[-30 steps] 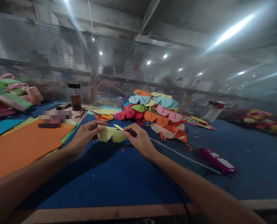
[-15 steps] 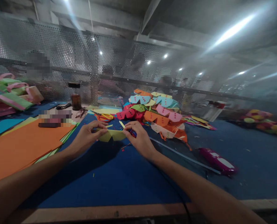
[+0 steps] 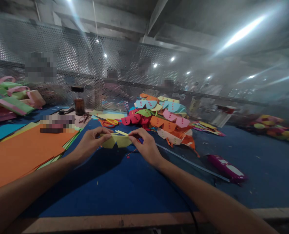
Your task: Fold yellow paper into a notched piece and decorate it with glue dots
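Observation:
Yellow paper glasses (image 3: 117,141), with a notch cut at the lower middle, hang between my two hands above the blue table covering. My left hand (image 3: 93,140) pinches their left end between thumb and fingers. At the other end, my right hand (image 3: 144,142) has its thumb and fingers closed on the paper. Narrow yellow strips (image 3: 121,133) stick inward behind the front piece, close to the right fingertips. Just beyond lies a heap of similar paper glasses (image 3: 167,122) in orange, pink, blue and green, many with rows of dots.
Orange-handled scissors (image 3: 108,122) lie behind my left hand. Coloured paper sheets (image 3: 34,146) cover the left side, near a dark-capped jar (image 3: 79,100). A purple pouch-like object (image 3: 227,168) and a long pale strip (image 3: 191,161) lie to the right. A perforated metal screen (image 3: 124,65) stands behind.
The narrow strip by my right hand has folded down and inward, from upright to nearly flat. The glasses' front has tilted to face me more. Both hands keep their hold.

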